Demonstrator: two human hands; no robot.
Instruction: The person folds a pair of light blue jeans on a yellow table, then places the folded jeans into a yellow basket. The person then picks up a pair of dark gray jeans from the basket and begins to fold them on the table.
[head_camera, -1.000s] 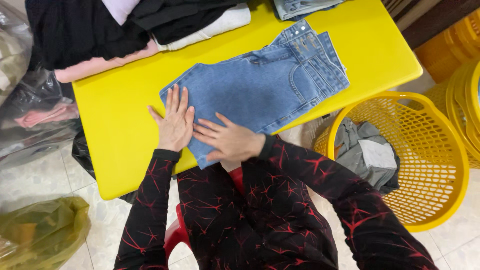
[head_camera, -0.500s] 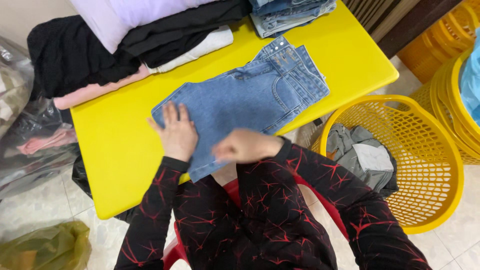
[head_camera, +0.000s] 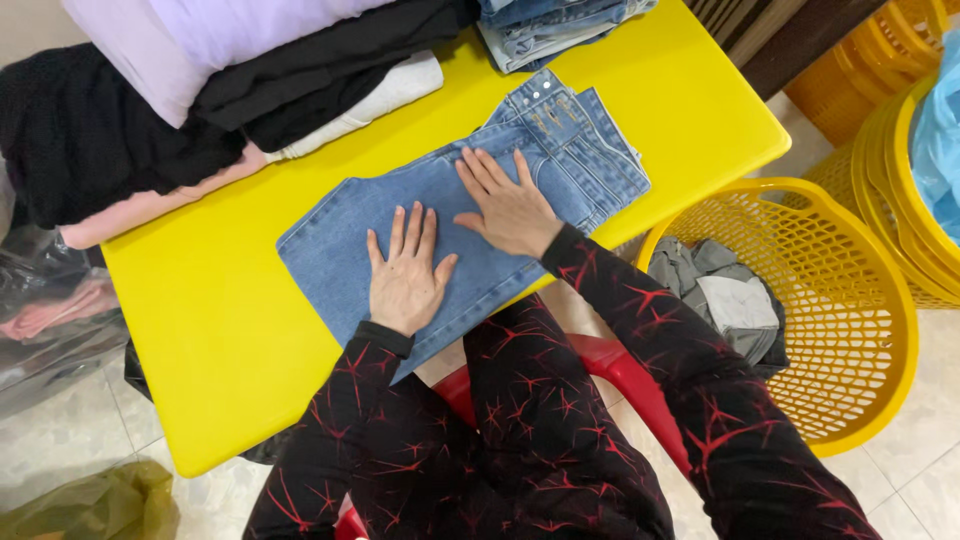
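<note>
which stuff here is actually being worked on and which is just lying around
In hand:
- folded blue jeans, pressed flat by left hand and right hand
- yellow table under them

Lying about:
- stack of folded clothes
- folded denim pile
- yellow basket holding grey clothes

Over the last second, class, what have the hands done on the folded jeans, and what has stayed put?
Both hands have slid up the folded jeans from the near end. The left hand now lies flat mid-fabric; the right hand, curled half a second ago, is spread flat nearer the waistband. Nothing was gripped or let go. The jeans stay folded on the yellow table; the clothes pile and yellow basket are unchanged.
</note>
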